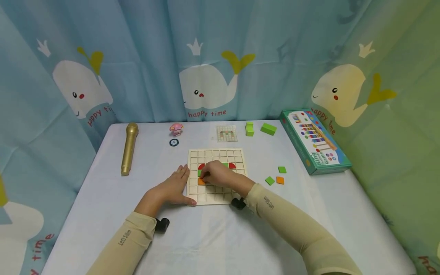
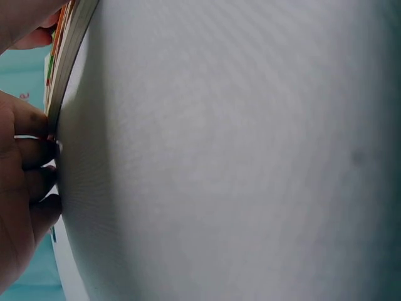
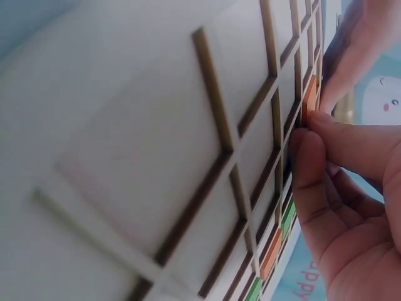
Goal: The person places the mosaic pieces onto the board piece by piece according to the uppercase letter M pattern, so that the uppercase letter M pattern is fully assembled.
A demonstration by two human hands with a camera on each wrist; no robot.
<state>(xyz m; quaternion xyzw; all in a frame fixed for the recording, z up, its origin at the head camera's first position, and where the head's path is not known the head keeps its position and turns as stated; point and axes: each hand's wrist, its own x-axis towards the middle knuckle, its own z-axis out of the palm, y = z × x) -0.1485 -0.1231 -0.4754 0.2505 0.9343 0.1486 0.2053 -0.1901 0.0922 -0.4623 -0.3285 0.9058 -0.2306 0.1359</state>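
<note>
Pale wood makes up the grid board (image 1: 216,176), a square tray of thin raised slats that lies flat on the white tablecloth (image 1: 213,236) near the table's middle. Inside its cells sit flat painted pieces: two red quarter-rounds (image 1: 232,165) in the upper rows, a green tile partly hidden by fingers, and an orange square tile (image 1: 201,181) left of centre. The right hand (image 1: 216,173) lies over the board with fingers curled down, its fingertips (image 3: 308,141) pinching or pressing that orange tile; the right wrist view shows the thumb and forefinger meeting at the tile's edge, though it is too close to say which. The left hand (image 1: 175,187) lies flat and relaxed on the cloth, fingers straight against the board's left edge; only the left wrist view shows the fingertips (image 2: 37,157) butted against the thin side of the wood.

Right of the board lie two loose green tiles (image 1: 269,180) and one orange tile (image 1: 280,180). Beyond the board's far edge is a small pattern card (image 1: 227,133) printed with a grid, and right of that two chunky green blocks (image 1: 268,128). Further right lies a green-edged game box (image 1: 314,141) with rows of coloured beads pictured. Left of the board lies a gold microphone (image 1: 129,148); a pink figurine (image 1: 176,129) and a dark round disc (image 1: 173,142) lie beyond the board's far left corner. The whale curtain (image 1: 206,91) behind reads "happy time"; both beige sleeves read "Let's Slim".
</note>
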